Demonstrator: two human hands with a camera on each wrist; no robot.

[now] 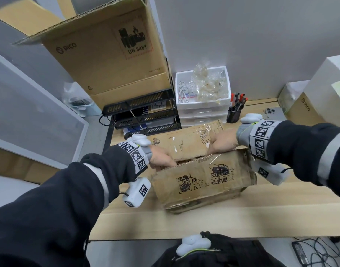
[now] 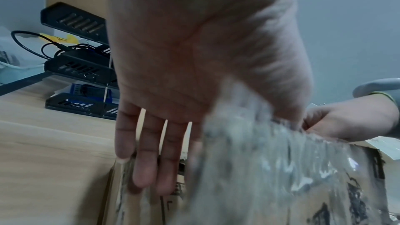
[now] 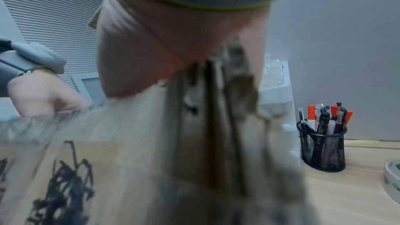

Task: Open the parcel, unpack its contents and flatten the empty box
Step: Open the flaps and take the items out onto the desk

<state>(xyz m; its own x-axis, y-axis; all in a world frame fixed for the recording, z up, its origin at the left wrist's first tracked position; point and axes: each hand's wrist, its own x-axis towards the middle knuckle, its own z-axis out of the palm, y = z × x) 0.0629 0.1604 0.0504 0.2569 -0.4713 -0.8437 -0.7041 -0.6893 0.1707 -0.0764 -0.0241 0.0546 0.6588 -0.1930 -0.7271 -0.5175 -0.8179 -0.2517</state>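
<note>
A worn brown cardboard parcel (image 1: 204,180) with black print and clear tape stands in the middle of the wooden desk (image 1: 204,222). Its top seam is split open and the far flap (image 1: 186,139) lies tilted back. My left hand (image 1: 161,158) grips the left end of the near flap, and its straight fingers (image 2: 149,143) reach down behind the taped cardboard (image 2: 270,168). My right hand (image 1: 223,143) grips the right end of the same flap. In the right wrist view the cardboard edge (image 3: 216,109) runs into the palm (image 3: 162,49) and hides the fingers. The contents are not visible.
Behind the parcel are stacked black letter trays (image 1: 146,116), a white drawer unit (image 1: 203,105) holding plastic bags, and a mesh pen holder (image 1: 234,113). A large PICO carton (image 1: 111,54) stands at back left. A phone (image 1: 271,113) and more boxes (image 1: 304,106) are at right.
</note>
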